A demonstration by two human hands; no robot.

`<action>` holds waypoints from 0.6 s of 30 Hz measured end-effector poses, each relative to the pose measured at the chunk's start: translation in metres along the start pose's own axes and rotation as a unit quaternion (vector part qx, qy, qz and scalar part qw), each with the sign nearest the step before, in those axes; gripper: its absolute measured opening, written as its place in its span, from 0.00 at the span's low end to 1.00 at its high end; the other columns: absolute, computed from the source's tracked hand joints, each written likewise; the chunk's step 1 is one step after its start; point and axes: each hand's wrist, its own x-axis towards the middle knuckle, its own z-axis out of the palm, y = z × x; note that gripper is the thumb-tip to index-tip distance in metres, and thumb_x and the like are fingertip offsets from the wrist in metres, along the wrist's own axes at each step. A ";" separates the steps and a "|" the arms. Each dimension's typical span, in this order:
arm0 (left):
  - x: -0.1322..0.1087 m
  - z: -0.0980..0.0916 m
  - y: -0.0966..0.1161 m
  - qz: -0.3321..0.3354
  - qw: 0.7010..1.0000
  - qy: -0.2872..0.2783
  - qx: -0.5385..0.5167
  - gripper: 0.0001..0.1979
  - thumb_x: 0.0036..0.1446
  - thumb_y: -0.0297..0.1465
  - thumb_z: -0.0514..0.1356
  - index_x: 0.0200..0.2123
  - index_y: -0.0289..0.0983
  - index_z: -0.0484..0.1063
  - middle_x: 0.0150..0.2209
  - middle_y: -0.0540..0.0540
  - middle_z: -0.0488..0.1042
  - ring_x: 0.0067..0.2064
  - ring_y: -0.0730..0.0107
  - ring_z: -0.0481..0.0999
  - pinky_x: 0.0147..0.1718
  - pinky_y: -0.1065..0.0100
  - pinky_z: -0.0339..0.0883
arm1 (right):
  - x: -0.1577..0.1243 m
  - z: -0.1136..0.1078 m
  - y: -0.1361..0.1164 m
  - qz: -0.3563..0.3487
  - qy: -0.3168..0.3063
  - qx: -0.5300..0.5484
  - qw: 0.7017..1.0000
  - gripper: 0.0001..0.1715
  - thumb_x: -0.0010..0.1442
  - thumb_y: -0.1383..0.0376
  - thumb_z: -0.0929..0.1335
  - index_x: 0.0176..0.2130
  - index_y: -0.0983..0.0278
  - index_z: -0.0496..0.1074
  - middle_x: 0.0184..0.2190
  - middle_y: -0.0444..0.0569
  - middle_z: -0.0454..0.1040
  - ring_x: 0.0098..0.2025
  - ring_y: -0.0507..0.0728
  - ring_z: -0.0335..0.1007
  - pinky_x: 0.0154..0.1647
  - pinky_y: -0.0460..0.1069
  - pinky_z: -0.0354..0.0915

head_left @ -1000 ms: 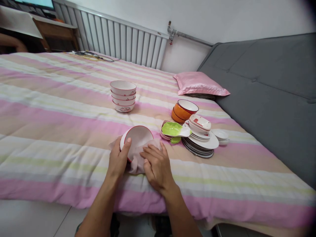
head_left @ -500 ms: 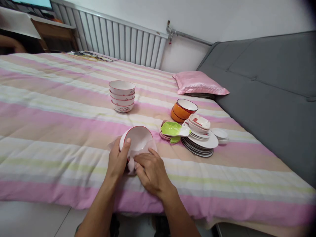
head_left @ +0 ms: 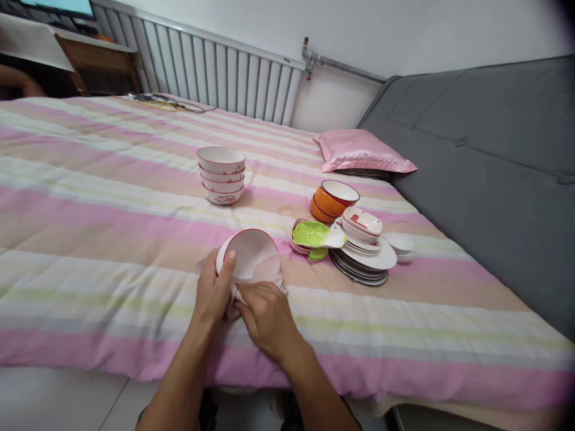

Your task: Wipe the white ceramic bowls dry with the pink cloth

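A white bowl (head_left: 245, 254) with a red rim is tilted toward me over the near part of the bed. My left hand (head_left: 214, 287) grips its left side, the thumb lying over the rim. A pale pink cloth (head_left: 268, 272) drapes over the bowl's near right edge and bunches beneath it. My right hand (head_left: 265, 311) is closed on the cloth at the bowl's near side, with its fingertips partly hidden. Beyond the bowl stands a stack of white bowls (head_left: 222, 176) with red rims and red drawings.
Right of my hands are a green leaf-shaped dish (head_left: 312, 234), a stack of plates (head_left: 381, 257) topped by small dishes, orange bowls (head_left: 327, 203) and small white dishes (head_left: 399, 242). A pink pillow (head_left: 363, 151) lies by the grey headboard (head_left: 485, 137). Cables (head_left: 173, 103) rest at the far edge.
My right hand has shifted slightly left and closed up on the cloth. More cloth now covers the bowl's right rim. The bowl and my left hand have barely moved.
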 end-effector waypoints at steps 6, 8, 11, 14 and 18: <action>0.000 -0.001 -0.001 0.006 1.000 -0.006 0.003 0.28 0.56 0.51 0.51 0.48 0.35 0.70 0.45 0.43 0.73 0.47 0.58 0.70 0.48 0.61 0.63 | 0.001 0.001 0.001 0.009 -0.004 -0.001 1.000 0.13 0.64 0.68 0.60 0.45 0.64 0.70 0.36 0.48 0.76 0.40 0.56 0.71 0.44 0.49 0.60; 0.000 -0.002 -0.003 0.006 1.000 -0.010 0.002 0.28 0.56 0.51 0.51 0.49 0.35 0.70 0.46 0.43 0.73 0.48 0.58 0.70 0.49 0.60 0.63 | 0.001 0.001 0.001 0.014 -0.011 -0.005 1.000 0.14 0.64 0.68 0.60 0.46 0.64 0.70 0.36 0.48 0.77 0.40 0.56 0.71 0.45 0.49 0.60; 0.001 -0.001 -0.004 0.003 1.000 -0.011 -0.004 0.28 0.56 0.51 0.51 0.49 0.35 0.69 0.46 0.43 0.73 0.48 0.58 0.71 0.49 0.60 0.62 | 0.002 0.000 0.001 0.025 -0.019 -0.007 0.999 0.15 0.63 0.69 0.61 0.47 0.64 0.70 0.38 0.49 0.77 0.42 0.56 0.71 0.47 0.49 0.60; 0.001 -0.001 -0.005 -0.002 1.000 -0.013 -0.008 0.28 0.56 0.51 0.51 0.48 0.35 0.69 0.45 0.43 0.73 0.47 0.57 0.71 0.48 0.60 0.62 | 0.002 -0.001 0.000 0.036 -0.021 -0.002 0.999 0.16 0.60 0.70 0.62 0.48 0.64 0.69 0.42 0.49 0.77 0.46 0.56 0.71 0.52 0.50 0.58; 0.000 -0.002 -0.001 0.000 1.000 -0.016 0.012 0.28 0.56 0.51 0.50 0.48 0.36 0.69 0.44 0.43 0.73 0.47 0.57 0.71 0.47 0.60 0.63 | 0.002 -0.003 -0.002 0.071 -0.014 -0.001 0.997 0.18 0.57 0.70 0.65 0.48 0.63 0.69 0.45 0.48 0.76 0.49 0.55 0.69 0.62 0.53 0.48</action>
